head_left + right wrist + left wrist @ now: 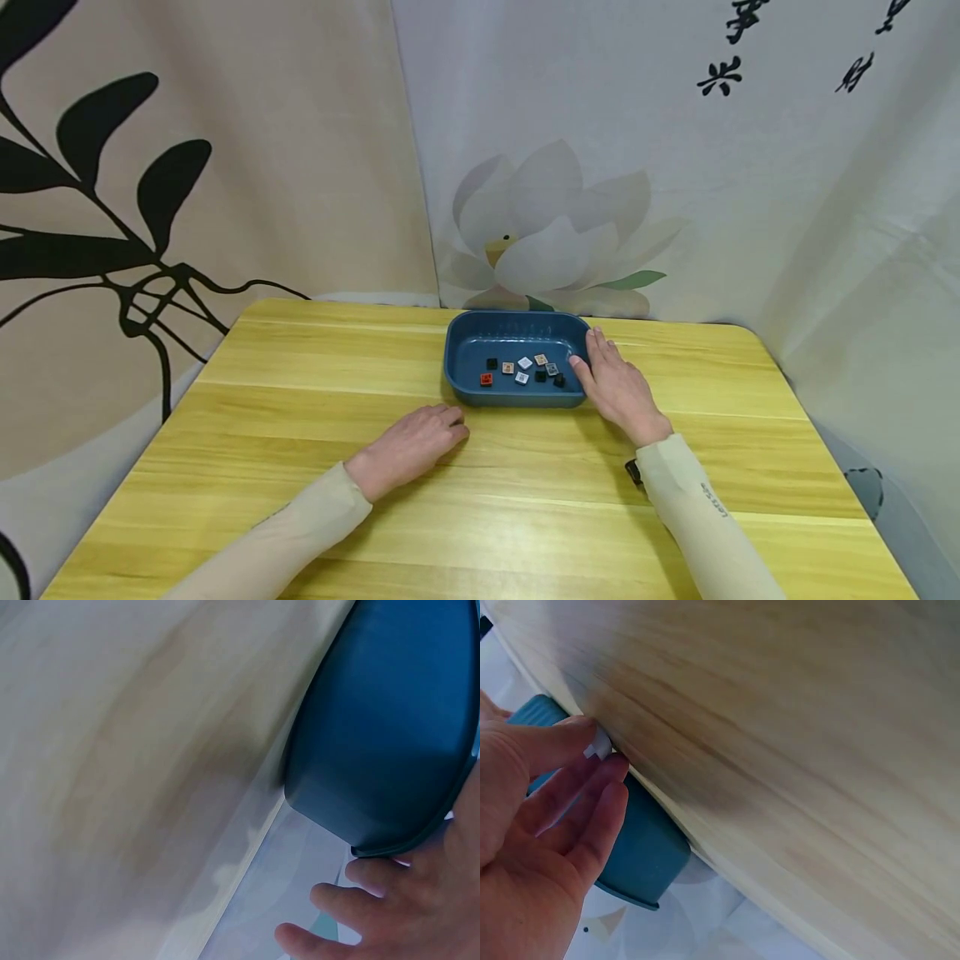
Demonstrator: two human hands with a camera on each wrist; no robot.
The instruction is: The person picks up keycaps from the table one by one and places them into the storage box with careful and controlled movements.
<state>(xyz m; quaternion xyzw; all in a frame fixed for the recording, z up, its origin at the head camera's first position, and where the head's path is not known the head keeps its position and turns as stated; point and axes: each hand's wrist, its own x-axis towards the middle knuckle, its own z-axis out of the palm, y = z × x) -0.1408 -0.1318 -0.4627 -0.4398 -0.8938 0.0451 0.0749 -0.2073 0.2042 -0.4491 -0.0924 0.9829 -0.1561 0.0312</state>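
Observation:
A blue rectangular tray point(517, 400) stands at the back of the wooden table. Several small square pieces lie in it, among them a red one point(486, 379), a white one point(525, 363) and a black one point(492, 363). My left hand point(416, 442) is low over the table in front of the tray. Its thumb and fingertips pinch a small white piece point(598, 744), partly hidden by them. At the tray's right end, my right hand point(618, 392) holds the rim, thumb over the inner side and fingers along the outside.
The wooden table point(480, 517) reaches back to a cloth curtain point(300, 150) printed with dark leaves and a pale flower. A dark band point(634, 472) shows at the right wrist, by the sleeve cuff.

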